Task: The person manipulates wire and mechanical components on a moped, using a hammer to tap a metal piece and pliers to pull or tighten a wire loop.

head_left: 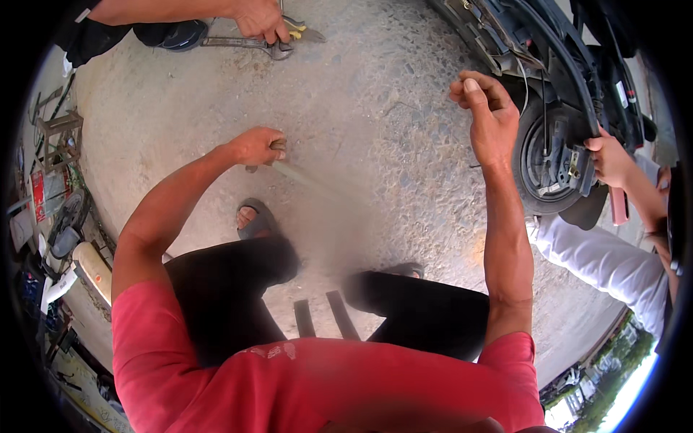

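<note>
Pale rod [307,179] is at the left hand [266,149], mid-picture, angled down to the right. Left fingers are folded in a closed grip round its upper end; a short dark stub [251,169] shows under the fist, can't tell if it's the same piece. Far end blurs out, so length and tip unknown.

Handling, my read: light, fairly stiff, maybe slick if it's smooth plastic or metal. Material not readable, fragility neither. Hold at the fist end looks right; a 2nd grip would go mid-shaft, not on the unseen tip.

Right hand [493,119] is up beside the tyre [528,169], fingers curled in, thumb near them; can't tell if anything small is pinched.

Edges: motorbike [570,65] hems in the right side, another person's hand [612,160] at its dark bar. Top left, a co-worker's hand [260,18] is at the wrench [234,42] and yellow-handled pliers [302,31]. Knees and left sandal [254,225] bound it below. Most room: over the concrete [404,137] between the 2 hands.
</note>
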Tool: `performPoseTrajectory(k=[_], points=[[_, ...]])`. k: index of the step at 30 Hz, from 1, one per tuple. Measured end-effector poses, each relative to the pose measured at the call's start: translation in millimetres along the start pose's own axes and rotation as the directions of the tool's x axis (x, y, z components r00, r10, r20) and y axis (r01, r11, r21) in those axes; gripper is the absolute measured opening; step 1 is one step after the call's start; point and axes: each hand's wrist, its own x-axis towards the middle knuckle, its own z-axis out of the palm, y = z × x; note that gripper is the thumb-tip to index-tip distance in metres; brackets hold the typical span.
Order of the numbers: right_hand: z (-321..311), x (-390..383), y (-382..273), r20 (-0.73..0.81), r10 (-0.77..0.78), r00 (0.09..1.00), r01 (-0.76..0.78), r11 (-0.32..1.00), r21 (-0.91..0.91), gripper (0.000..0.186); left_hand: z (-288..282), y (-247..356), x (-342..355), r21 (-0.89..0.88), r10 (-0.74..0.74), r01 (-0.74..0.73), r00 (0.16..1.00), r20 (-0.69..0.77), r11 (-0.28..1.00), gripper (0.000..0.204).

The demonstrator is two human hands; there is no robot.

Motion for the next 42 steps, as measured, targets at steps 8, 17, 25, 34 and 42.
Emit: performPoseTrajectory(k=[8, 17, 25, 34, 42], points=[[-9.3, 46.7, 4.3, -0.093, 0.03, 0.995, 0.025, 0.846, 0.533, 0.038, -23.0, -20.4, 41.6, 0.581, 0.213, -0.114, 0.971, -0.106, 0.806, 0.029], [-4.8, 57.0, 4.6, -0.132, 0.126, 0.983, 0.0, 0.725, 0.689, 0.02, -35.4, 60.9, 78.2, 0.549, 0.395, -0.247, 0.903, -0.168, 0.798, 0.034], [9.4, 68.5, 32.9, 0.217, 0.329, 0.919, -0.356, 0.453, 0.817, 0.028, -38.5, 66.6, 78.7, 0.574, 0.353, -0.229, 0.929, -0.114, 0.786, 0.034], [-18.8, 61.6, 19.4, 0.126, 0.158, 0.979, -0.192, 0.536, 0.822, 0.03, -56.0, 132.8, 48.2, 0.583, 0.548, -0.272, 0.75, -0.37, 0.765, 0.03], [-17.9, 50.5, 16.6, 0.099, 0.175, 0.98, -0.182, 0.564, 0.806, 0.034, -67.9, 153.7, 53.5, 0.595, 0.576, -0.26, 0.693, -0.433, 0.761, 0.035]])
